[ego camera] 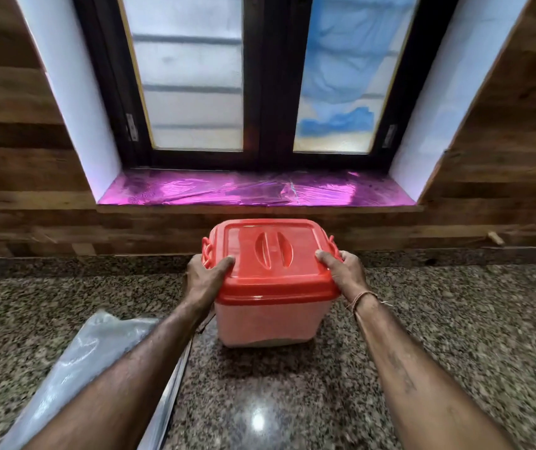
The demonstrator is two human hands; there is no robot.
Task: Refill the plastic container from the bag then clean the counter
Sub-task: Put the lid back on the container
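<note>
Plastic container [270, 323]: squarish tub with rounded corners and cloudy, pale pink walls that taper toward the base; it stands upright in the middle of the counter, below the window sill.
Lid [273, 254]: glossy red plastic, closed on the tub, with a raised border and an oval moulded handle [273, 248] in its centre; a looped red latch [206, 251] shows on its left side.
Contents of container: the walls are too cloudy to tell; only a greyish band shows along the bottom edge.
Bag [91, 355]: thin, clear, bluish film, crinkled and lying flat on the counter to the left, partly under the left forearm; its far corner is near the tub's left wall. What it holds cannot be told.
Counter [455, 319]: polished speckled granite, grey and black, with a bright glint near the front.
Left hand [205, 277]: grips the plastic container at the lid's left edge, thumb flat on top, fingers curled round the side and mostly hidden.
Right hand [344, 271]: grips the lid's right edge the same way, thumb on top, fingers wrapped down the side; a thin thread band [361, 298] circles the wrist.
Window sill [227, 190]: covered in shiny, wrinkled purple foil.
Wall [16, 157]: brown wood-grain planks.
</note>
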